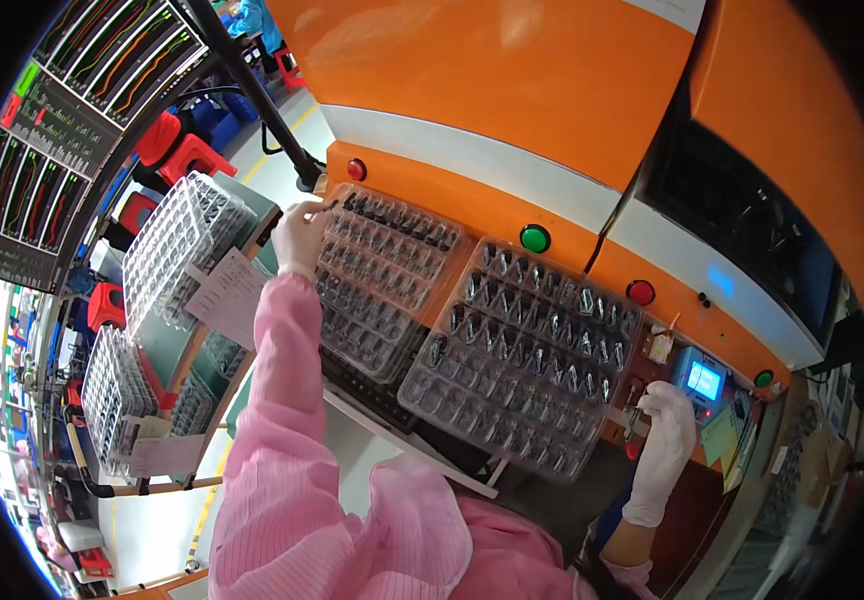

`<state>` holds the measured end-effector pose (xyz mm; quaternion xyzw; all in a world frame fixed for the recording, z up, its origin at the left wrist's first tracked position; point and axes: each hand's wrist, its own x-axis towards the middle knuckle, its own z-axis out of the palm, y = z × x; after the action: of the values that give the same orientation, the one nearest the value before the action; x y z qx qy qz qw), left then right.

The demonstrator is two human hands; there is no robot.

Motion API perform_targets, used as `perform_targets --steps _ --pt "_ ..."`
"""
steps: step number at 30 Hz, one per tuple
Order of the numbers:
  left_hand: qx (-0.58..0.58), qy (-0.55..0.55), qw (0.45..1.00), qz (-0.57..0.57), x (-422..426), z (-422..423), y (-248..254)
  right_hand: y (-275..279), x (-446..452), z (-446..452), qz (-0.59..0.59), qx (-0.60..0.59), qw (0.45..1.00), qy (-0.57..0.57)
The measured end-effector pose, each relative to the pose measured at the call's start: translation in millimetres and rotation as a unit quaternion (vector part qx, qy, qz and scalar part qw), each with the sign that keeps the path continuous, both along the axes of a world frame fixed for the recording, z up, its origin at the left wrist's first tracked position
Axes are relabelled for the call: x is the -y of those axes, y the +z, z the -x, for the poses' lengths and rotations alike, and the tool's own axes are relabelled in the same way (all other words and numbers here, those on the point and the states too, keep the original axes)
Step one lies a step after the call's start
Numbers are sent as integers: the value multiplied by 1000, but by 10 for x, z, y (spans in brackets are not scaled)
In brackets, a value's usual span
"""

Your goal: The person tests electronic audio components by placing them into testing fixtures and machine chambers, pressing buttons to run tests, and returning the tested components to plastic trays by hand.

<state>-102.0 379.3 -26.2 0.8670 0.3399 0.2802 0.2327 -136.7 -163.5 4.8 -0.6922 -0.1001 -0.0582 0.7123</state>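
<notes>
My left hand point(299, 238), in a white glove, is at the upper left corner of a clear compartment tray point(382, 262), its fingers pinched on a small dark part point(330, 206). Dark parts fill the top row of that tray. To its right lies a second clear tray point(522, 365), with dark parts in its upper rows; its lower compartments look emptier. My right hand point(668, 415), also gloved, is right of the second tray, fingers curled at a small metal fixture point(636, 412). Whether those fingers grip anything is too small to tell.
An orange machine point(472, 80) with red and green buttons point(535, 238) rises behind the trays. A rack with stacked clear trays point(187, 235) and a paper sheet point(232, 295) is at left. A small lit display point(702, 380) sits at right, a large monitor point(62, 130) upper left.
</notes>
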Motion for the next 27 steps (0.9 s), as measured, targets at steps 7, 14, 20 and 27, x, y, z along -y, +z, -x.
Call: perform_targets --steps 7,14,20,27 --pt "-88 -26 984 -149 -276 -397 -114 -21 -50 54 10 -18 1000 -11" --pt "90 -143 986 -20 -505 -334 -264 -26 26 92 -22 -48 999 -12" --pt "151 -300 941 -53 -317 -318 -276 -18 30 99 -41 -53 998 -7" --pt "-14 -327 941 88 -536 -362 -438 17 131 177 -14 -46 999 -2"
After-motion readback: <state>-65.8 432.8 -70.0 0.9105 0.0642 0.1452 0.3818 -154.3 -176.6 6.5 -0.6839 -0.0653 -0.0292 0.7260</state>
